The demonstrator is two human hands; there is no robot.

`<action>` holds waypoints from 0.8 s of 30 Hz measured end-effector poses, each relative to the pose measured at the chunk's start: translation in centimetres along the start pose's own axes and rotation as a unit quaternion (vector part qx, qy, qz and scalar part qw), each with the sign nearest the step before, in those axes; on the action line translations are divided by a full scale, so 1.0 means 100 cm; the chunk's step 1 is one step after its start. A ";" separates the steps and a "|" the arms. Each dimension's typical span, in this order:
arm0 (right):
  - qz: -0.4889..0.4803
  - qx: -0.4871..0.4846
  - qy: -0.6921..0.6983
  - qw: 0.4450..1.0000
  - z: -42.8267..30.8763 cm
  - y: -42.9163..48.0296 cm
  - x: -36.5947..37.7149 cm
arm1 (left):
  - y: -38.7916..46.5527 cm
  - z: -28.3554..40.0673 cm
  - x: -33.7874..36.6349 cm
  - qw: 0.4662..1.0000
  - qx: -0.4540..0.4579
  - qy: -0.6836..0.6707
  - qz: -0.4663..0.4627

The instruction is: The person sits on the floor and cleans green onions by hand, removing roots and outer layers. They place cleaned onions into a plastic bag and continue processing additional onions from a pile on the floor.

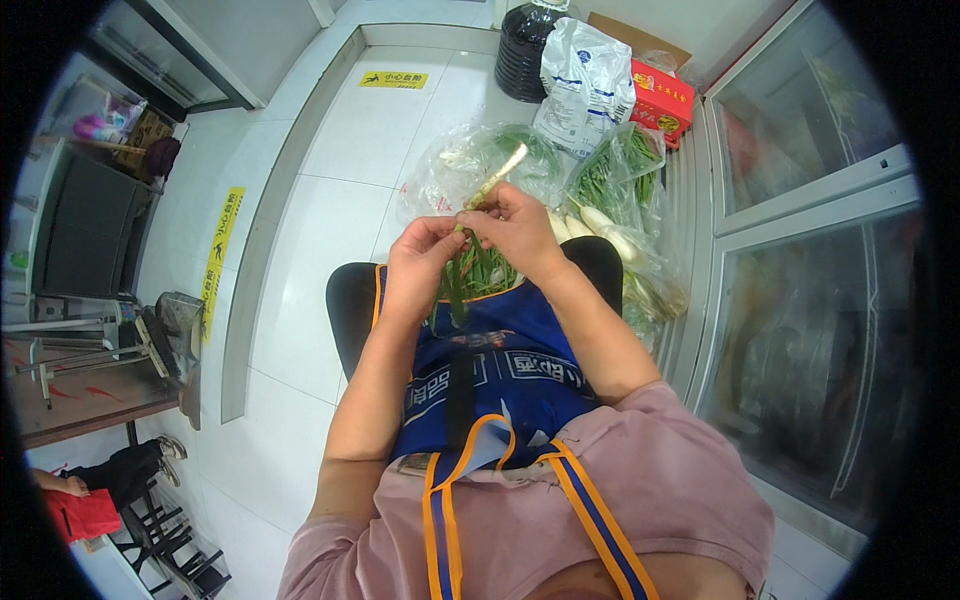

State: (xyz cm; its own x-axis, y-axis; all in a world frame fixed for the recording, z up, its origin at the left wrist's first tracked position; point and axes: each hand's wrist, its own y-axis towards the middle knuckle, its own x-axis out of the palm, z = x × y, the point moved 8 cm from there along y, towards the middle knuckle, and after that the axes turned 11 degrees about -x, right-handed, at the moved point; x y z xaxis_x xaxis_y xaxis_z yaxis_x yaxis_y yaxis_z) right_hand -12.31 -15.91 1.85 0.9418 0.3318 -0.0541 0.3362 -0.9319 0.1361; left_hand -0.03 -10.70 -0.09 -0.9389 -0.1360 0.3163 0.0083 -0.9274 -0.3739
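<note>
Both my hands meet above my lap, over a blue apron [510, 375] with orange edging. Between them is a leafy green stalk [495, 184], perhaps a green garlic or leek, its pale end pointing up and away and its green leaves hanging down. My left hand [427, 259] pinches the leafy part between thumb and fingertips. My right hand [517, 229] holds the stalk just above, the two thumbs nearly touching. Below my hands lies a heap of cut or loose greens [487, 274], partly hidden by my hands and the apron.
Beyond my hands are clear plastic bags [442, 169] of greens, white radishes [619, 240], a white sack [589, 75], a dark liquid jug [523, 52] and a red box [660, 97]. Glass-door cabinets [810, 300] stand at right. A raised step [259, 277] borders the floor at left; another person [124, 472] sits lower left.
</note>
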 end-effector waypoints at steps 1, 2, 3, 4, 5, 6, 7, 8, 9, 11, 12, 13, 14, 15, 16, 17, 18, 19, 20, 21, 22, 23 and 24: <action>0.009 0.014 0.043 0.999 0.002 -0.001 0.000 | -0.001 0.002 0.001 1.000 0.012 0.011 0.002; 0.020 0.022 0.056 0.998 0.003 -0.001 -0.003 | -0.002 0.003 0.001 1.000 0.016 0.026 0.008; 0.027 0.029 0.073 0.997 0.004 -0.002 -0.004 | -0.003 0.005 0.002 0.999 0.027 0.038 0.011; 0.036 0.032 0.094 0.994 0.004 -0.002 -0.005 | -0.003 0.005 0.002 0.998 0.022 0.052 0.020; 0.039 0.037 0.097 0.994 0.004 -0.003 -0.006 | -0.004 0.006 0.003 0.997 0.023 0.064 0.024; 0.045 0.038 0.103 0.993 0.004 -0.003 -0.006 | -0.004 0.007 0.003 0.996 0.025 0.076 0.029; 0.052 0.039 0.110 0.992 0.004 -0.003 -0.006 | -0.004 0.008 0.004 0.997 0.028 0.069 0.025; 0.054 0.029 0.109 0.992 0.002 -0.003 -0.006 | -0.004 0.009 0.005 0.997 0.031 0.062 0.022; 0.056 0.020 0.109 0.992 0.000 -0.003 -0.006 | -0.004 0.008 0.005 0.998 0.024 0.058 0.024; 0.059 0.006 0.096 0.994 -0.002 -0.003 -0.007 | -0.006 0.009 0.006 0.997 0.024 0.070 0.029; 0.059 0.001 0.083 0.995 -0.003 -0.004 -0.007 | -0.007 0.009 0.006 0.996 0.024 0.076 0.033; 0.057 -0.008 0.075 0.996 -0.005 -0.004 -0.007 | -0.007 0.008 0.006 0.996 0.020 0.075 0.036; 0.045 -0.015 0.020 0.999 -0.006 -0.004 -0.008 | -0.008 0.008 0.006 0.996 0.021 0.073 0.037; 0.031 -0.028 -0.032 0.999 -0.009 -0.003 -0.008 | -0.008 0.008 0.006 0.997 0.024 0.070 0.035; 0.019 -0.044 -0.080 0.996 -0.012 -0.003 -0.009 | -0.008 0.007 0.005 0.996 0.018 0.073 0.042; 0.011 -0.049 -0.100 0.994 -0.013 -0.003 -0.009 | -0.008 0.006 0.004 0.996 0.014 0.075 0.047; 0.004 -0.059 -0.117 0.991 -0.014 -0.003 -0.010 | -0.008 0.005 0.003 0.996 0.010 0.078 0.051; -0.002 -0.068 -0.134 0.989 -0.016 -0.003 -0.010 | -0.007 0.004 0.003 0.996 0.011 0.075 0.050; -0.003 -0.072 -0.158 0.985 -0.016 -0.004 -0.012 | -0.007 0.004 0.003 0.996 0.012 0.072 0.050; -0.003 -0.076 -0.181 0.981 -0.017 -0.004 -0.013 | -0.007 0.003 0.003 0.996 0.012 0.069 0.050; -0.004 -0.080 -0.204 0.976 -0.018 -0.005 -0.015 | -0.006 0.003 0.003 0.996 0.012 0.070 0.048; 0.000 -0.079 -0.199 0.977 -0.017 -0.005 -0.016 | -0.006 0.002 0.003 0.996 0.011 0.071 0.047; 0.004 -0.077 -0.194 0.978 -0.016 -0.005 -0.017 | -0.005 0.002 0.003 0.996 0.010 0.073 0.045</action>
State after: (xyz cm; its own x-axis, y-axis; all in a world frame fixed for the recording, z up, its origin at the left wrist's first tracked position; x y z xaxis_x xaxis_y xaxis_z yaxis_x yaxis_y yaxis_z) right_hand -14.11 -15.73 3.46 0.8819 0.2155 -0.4192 0.3531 -0.8913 0.2846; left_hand -0.22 -10.30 0.35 -0.9740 -0.1680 0.1522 0.1000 -0.9210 -0.3766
